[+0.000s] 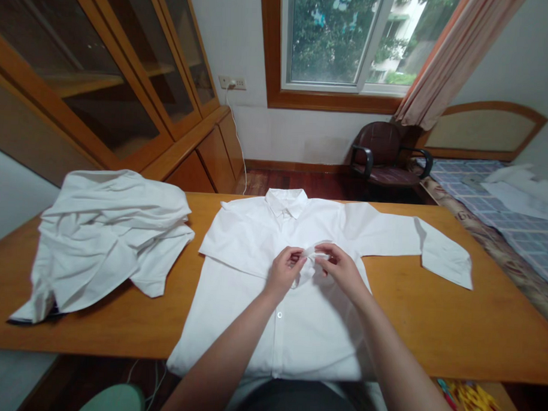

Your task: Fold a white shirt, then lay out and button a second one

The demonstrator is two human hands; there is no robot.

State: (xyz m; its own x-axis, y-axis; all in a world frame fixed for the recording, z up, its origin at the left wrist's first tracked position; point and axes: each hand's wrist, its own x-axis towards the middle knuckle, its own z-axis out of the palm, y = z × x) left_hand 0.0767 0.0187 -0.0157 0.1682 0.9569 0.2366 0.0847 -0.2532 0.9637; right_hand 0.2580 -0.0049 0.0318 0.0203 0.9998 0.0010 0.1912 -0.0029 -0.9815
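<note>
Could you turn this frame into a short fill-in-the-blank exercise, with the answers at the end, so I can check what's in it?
1. The left hand and right hand pinch part of the white, collared ____.
2. One sleeve stretches over the table toward the picture's ____ edge.
3. The crumpled white cloth lies on the picture's ____ side.
4. Near the pink curtain stands a dark chair with two black ____.

Missing words: shirt; right; left; armrests.

1. Plain white on the shirt and the garment heap.
2. Orange-brown on the table.
3. Dark maroon on the chair, black along its armrests.
4. Pink on the curtain.
5. Blue-grey with a pale grid on the bedspread.
</note>
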